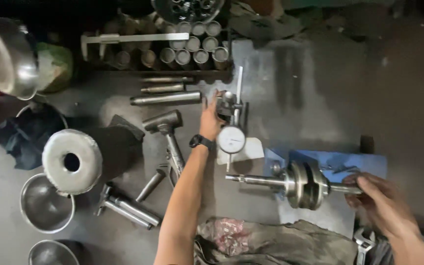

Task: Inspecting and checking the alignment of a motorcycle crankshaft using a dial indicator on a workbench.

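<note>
The crankshaft point(303, 184) is lying across the desk point(310, 98), and the right hand point(381, 201) is wrapping its fingers point(364, 185) around the thin right end of it. Just left of those fingers are its two round metal discs. The left hand point(211, 120) is reaching up, fingers grasping the stand point(229, 105) of the dial gauge point(231, 140). A hammer point(165, 132) is lying left of that hand.
</note>
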